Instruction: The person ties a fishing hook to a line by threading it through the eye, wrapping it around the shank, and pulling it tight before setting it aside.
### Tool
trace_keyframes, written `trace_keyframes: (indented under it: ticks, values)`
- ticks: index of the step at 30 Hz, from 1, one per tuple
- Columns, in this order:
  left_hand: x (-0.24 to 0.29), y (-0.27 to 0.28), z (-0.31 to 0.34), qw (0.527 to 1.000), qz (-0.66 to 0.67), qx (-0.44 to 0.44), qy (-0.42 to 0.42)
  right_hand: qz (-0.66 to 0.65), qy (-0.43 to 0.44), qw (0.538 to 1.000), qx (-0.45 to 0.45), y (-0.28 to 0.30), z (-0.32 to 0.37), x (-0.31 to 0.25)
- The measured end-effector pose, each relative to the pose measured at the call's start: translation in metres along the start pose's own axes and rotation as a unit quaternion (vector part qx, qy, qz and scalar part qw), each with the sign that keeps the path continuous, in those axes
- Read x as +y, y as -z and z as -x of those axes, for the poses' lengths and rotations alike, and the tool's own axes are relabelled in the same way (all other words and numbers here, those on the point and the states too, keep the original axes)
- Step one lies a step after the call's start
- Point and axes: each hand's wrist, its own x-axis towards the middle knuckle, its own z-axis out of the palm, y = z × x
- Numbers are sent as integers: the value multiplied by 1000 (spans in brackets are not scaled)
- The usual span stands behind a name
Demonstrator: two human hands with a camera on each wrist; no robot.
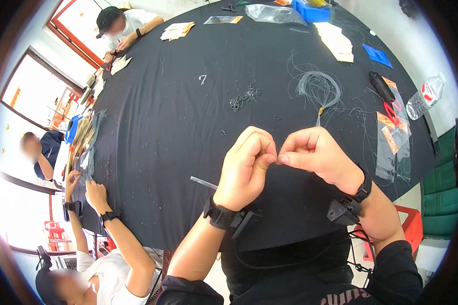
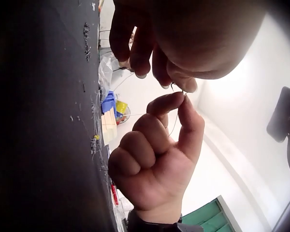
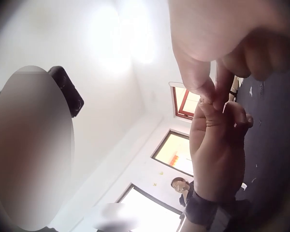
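Note:
Over the black cloth, my left hand (image 1: 247, 168) and right hand (image 1: 323, 155) meet at the fingertips. In the left wrist view, the left hand (image 2: 203, 38) pinches a tiny dark hook (image 2: 173, 87) between thumb and finger. Just below it the right hand (image 2: 159, 154) pinches a thin pale line (image 2: 177, 121), its other fingers curled. The right wrist view shows the right hand (image 3: 222, 38) and left hand (image 3: 217, 150) with fingertips together, hiding what is between them. Beyond the hands lie a pile of small hooks (image 1: 250, 94) and a coiled bundle of line (image 1: 318, 87).
A thin strip (image 1: 203, 182) lies by the left wrist. To the right are red-handled scissors (image 1: 391, 113), plastic packets (image 1: 392, 152) and a water bottle (image 1: 426, 95). Cards (image 1: 335, 41) and a blue box (image 1: 312, 11) lie at the far side. Other people work along the left edge.

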Motion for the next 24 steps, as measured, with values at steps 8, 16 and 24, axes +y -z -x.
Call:
trace_keyframes:
  ticks: [8,16,24]
  values:
    - [4,2,-2,999,-26,-14,-18,-57,-56,997,-22,1,2,0]
    - [3,2,-1,999,-32,-7,-23,-129,-99,986,-46,0,1,0]
    - [4,1,-2,998,-21,1,-51,-219,-142,962,-76,1,0,3]
